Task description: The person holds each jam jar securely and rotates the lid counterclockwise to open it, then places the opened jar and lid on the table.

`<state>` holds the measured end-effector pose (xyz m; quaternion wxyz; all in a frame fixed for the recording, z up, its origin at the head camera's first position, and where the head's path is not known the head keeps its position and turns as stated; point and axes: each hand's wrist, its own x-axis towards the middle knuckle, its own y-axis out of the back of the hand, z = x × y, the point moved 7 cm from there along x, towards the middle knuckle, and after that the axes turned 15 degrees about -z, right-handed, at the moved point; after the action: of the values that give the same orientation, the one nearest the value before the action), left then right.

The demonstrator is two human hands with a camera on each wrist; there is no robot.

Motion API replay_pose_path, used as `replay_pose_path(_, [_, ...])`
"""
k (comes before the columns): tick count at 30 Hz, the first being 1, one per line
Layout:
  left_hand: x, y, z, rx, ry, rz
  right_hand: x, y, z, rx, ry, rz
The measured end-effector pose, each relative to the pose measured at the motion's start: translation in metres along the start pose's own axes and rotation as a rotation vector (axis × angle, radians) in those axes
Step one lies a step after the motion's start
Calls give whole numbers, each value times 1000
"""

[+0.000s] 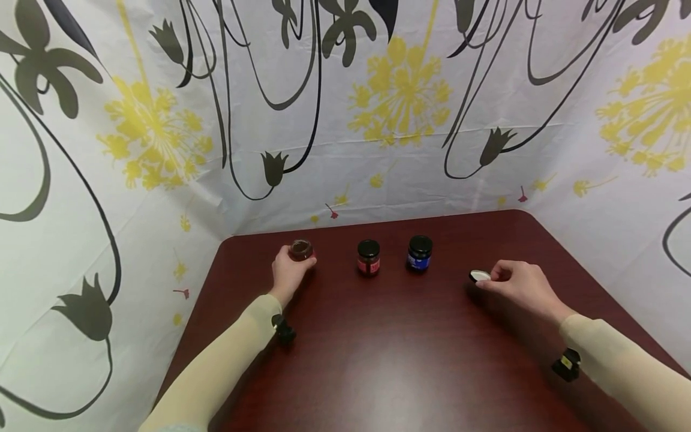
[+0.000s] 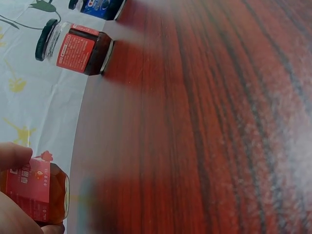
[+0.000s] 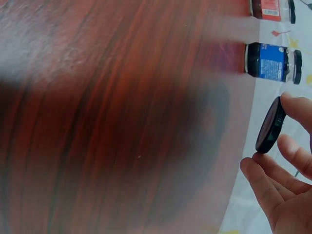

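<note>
My left hand [image 1: 290,273] grips an uncapped glass jar [image 1: 301,249] at the table's far left; its red label [image 2: 29,190] shows between thumb and fingers in the left wrist view. Over on the right, my right hand [image 1: 520,288] pinches a black jar lid [image 1: 479,276] by its edge, pale inner side facing up in the head view. The right wrist view shows that lid [image 3: 271,126] edge-on, between thumb and fingertips. Between the hands stand two capped jars, one with a red label [image 1: 369,258] and one with a blue label [image 1: 419,253].
A dark red wooden table [image 1: 378,336] with rounded far corners lies under both hands. White cloth [image 1: 335,162] with grey and yellow flower prints hangs behind it and along both sides. Both sleeves carry a small black wrist device [image 1: 567,364].
</note>
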<state>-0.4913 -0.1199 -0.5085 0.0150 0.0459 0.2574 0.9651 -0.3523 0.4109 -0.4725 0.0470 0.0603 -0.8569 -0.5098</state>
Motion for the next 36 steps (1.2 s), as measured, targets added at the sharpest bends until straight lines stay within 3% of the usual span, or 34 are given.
replay_pose_path(17, [3,-6,-9,-22,8,-16,-9,-3,28,-13,-53,-23])
replay_pose_path(36, [2,-7,-15,-37,11,-24,-12,-3,37,-31,-40,-12])
